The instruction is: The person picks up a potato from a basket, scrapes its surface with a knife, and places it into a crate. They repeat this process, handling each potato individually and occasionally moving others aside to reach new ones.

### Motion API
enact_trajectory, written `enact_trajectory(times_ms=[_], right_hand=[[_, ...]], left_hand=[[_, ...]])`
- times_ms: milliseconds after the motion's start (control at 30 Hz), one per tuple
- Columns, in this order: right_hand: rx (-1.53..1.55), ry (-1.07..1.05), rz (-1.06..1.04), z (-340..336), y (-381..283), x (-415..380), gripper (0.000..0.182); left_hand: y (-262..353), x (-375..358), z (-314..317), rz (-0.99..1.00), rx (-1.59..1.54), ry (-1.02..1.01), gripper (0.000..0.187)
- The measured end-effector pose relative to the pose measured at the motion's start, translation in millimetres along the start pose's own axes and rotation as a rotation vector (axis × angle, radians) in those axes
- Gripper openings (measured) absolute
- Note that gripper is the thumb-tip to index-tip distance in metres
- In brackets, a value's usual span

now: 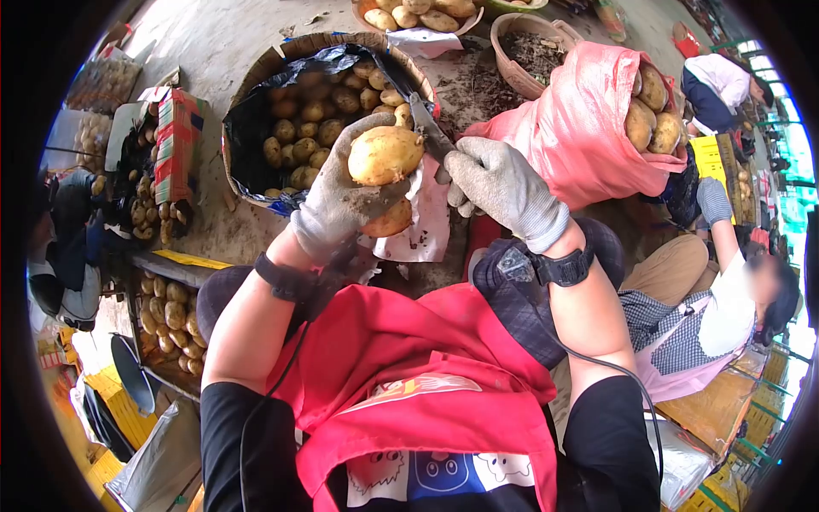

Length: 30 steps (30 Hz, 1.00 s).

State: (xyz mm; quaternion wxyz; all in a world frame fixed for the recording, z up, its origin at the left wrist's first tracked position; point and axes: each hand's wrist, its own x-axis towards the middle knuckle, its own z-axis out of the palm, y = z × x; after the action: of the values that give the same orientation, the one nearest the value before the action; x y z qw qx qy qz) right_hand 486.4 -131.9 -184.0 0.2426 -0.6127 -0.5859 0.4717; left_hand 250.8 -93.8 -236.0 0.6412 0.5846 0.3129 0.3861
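I see my gloved left hand (pixel 341 200) with fingers wrapped around a potato (pixel 385 155), its long axis lying crosswise, while my right hand (pixel 503 188), closed on a knife (pixel 426 126), sits just right of it above the basket (pixel 256 81).

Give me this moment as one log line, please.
left gloved hand: holds yellow round potato | right gloved hand: grips grey metal knife | lined wicker basket behind
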Motion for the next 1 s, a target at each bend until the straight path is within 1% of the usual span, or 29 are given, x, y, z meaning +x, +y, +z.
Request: enact_trajectory(times_ms=[100,133,200,233,300,367,400,433,467,500,533,600,667,700,733,767,800,833,867,900,933,1000], right_hand=[[0.012,-0.102,-0.090,-4.5,-3.1,-5.5,0.031],[0.011,-0.104,-0.090,-3.5,-4.0,-7.5,0.031],[-0.105,-0.104,-0.237,1.7,-5.4,-11.2,0.024],[-0.103,-0.109,-0.238,3.2,-5.3,-10.3,0.024],[-0.273,0.099,-0.350,6.6,-3.9,-8.4,0.023],[-0.395,0.273,-0.424,7.4,-0.7,-4.2,0.020],[-0.394,0.272,-0.423,8.2,-0.4,-5.0,0.020],[-0.449,0.264,-0.419,10.0,-1.7,-6.9,0.020],[-0.505,0.255,-0.415,12.5,-5.1,-9.6,0.020],[-0.568,0.201,-0.390,16.9,-8.9,-13.5,0.021],[-0.654,0.204,-0.446,25.0,1.0,-13.2,0.022],[-0.647,0.173,-0.400,20.9,-0.7,-13.0,0.025],[-0.140,0.197,-0.381,7.7,4.7,-8.4,0.030],[0.222,0.157,-0.079,2.9,4.3,-5.7,0.038],[0.446,0.123,0.049,-0.9,1.1,-3.8,0.039],[0.550,0.095,0.017,-0.7,1.0,-5.2,0.041],[0.675,0.059,0.039,1.5,-1.2,-7.5,0.042],[0.798,0.026,0.067,3.8,-5.6,-9.9,0.043],[0.942,-0.017,0.147,8.1,-17.1,-9.9,0.043],[0.931,-0.106,0.202,9.1,-6.1,-4.4,0.041],[0.962,-0.085,0.127,16.7,-7.1,-2.5,0.042],[0.910,-0.177,0.071,11.3,2.4,2.9,0.046]], left_hand=[[1.7,-2.2,0.3,0.050,-0.063,-0.033,0.078],[-0.5,-2.1,-0.7,0.050,-0.063,-0.030,0.078],[-5.3,-2.2,-1.6,0.015,-0.119,-0.026,0.080],[-6.4,-3.1,-0.8,0.012,-0.118,-0.021,0.080],[-3.9,-3.4,2.7,-0.129,-0.153,0.034,0.076],[0.6,-2.2,0.3,-0.172,-0.137,0.005,0.074],[1.6,-1.2,-0.3,-0.207,-0.122,-0.024,0.072],[-2.3,-0.9,1.3,-0.193,-0.140,-0.011,0.068],[-6.4,-0.1,0.6,-0.195,-0.141,-0.012,0.068],[-10.4,1.6,-1.5,-0.152,-0.134,-0.025,0.069],[-13.1,2.7,-2.7,-0.110,-0.126,-0.038,0.069],[-14.4,4.2,-3.1,-0.157,-0.088,-0.042,0.071],[-13.5,5.7,-2.5,-0.199,-0.054,-0.048,0.073],[-11.8,6.6,-0.8,-0.221,-0.052,-0.007,0.074],[-8.4,8.0,1.3,-0.239,-0.050,0.033,0.076],[4.6,7.9,6.8,-0.272,-0.128,0.042,0.081],[5.3,8.5,9.2,-0.268,-0.128,0.037,0.081],[4.4,8.9,10.5,-0.147,-0.153,-0.033,0.086],[2.9,10.2,10.7,-0.026,-0.178,-0.104,0.090],[1.5,11.8,4.1,0.047,0.183,-0.155,0.099],[-0.9,12.0,6.1,0.054,0.181,-0.157,0.099],[-2.8,8.6,10.2,0.102,0.108,-0.076,0.101]])
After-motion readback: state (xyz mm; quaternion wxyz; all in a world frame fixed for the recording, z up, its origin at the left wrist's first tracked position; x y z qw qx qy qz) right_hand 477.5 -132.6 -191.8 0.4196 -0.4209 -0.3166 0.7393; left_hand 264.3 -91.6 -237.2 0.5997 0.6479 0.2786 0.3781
